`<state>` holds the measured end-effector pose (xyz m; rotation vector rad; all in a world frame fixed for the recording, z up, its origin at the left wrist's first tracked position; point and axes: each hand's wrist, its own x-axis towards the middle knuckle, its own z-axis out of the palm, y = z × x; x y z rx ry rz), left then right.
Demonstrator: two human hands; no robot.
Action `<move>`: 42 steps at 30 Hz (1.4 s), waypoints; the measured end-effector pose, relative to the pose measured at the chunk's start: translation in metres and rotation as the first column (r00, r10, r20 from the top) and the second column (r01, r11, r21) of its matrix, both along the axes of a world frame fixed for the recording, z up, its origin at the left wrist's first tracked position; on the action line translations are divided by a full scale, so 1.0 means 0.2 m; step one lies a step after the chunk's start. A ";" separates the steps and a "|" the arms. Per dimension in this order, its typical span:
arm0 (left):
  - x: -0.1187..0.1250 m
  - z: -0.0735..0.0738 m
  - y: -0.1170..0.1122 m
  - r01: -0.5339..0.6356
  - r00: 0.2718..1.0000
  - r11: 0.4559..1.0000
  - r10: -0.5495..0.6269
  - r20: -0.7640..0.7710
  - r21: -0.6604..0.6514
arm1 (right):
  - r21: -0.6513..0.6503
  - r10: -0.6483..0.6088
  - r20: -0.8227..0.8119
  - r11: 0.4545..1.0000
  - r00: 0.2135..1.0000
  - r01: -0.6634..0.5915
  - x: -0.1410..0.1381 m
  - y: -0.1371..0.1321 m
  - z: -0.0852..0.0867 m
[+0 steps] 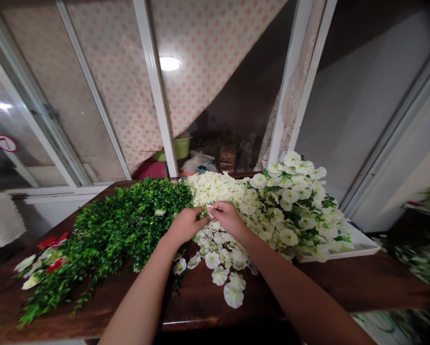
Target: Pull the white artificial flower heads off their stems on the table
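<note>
Both hands meet above the middle of the flower pile, fingers pinched close together. My left hand (186, 224) is closed on a green sprig (202, 214), of which only a little shows. My right hand (228, 218) pinches a white artificial flower (210, 211) at the sprig's tip; its shape is mostly covered by the fingers. Loose white flower heads (218, 187) are heaped behind the hands, and more white flowers (233, 293) lie in front of them. Left of my left hand spreads a bushy heap of green artificial foliage (128, 220).
A dark wooden table (200, 306) carries everything. Bunches of finished-looking white flowers (294, 191) stand in a white tray (358, 244) on the right. Red and white flowers (52, 254) lie at the left. Behind rise framed glass panels with a dotted curtain (215, 52).
</note>
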<state>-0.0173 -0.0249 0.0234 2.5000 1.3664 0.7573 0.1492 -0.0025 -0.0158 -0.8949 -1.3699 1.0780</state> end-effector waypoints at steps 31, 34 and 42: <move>0.02 -0.03 0.03 0.347 0.724 0.853 0.020 0.690 -0.389 | -0.231 0.209 -0.154 0.943 0.966 -0.241 0.01 -0.10 0.09; 0.02 -0.04 0.03 0.342 0.719 0.865 0.011 0.695 -0.368 | -0.208 0.249 -0.195 0.935 0.949 -0.288 0.02 -0.11 0.09; 0.03 -0.01 0.02 0.483 0.616 0.791 -0.001 0.788 -0.376 | -0.135 0.325 -0.358 0.910 0.875 -0.393 0.04 -0.11 0.11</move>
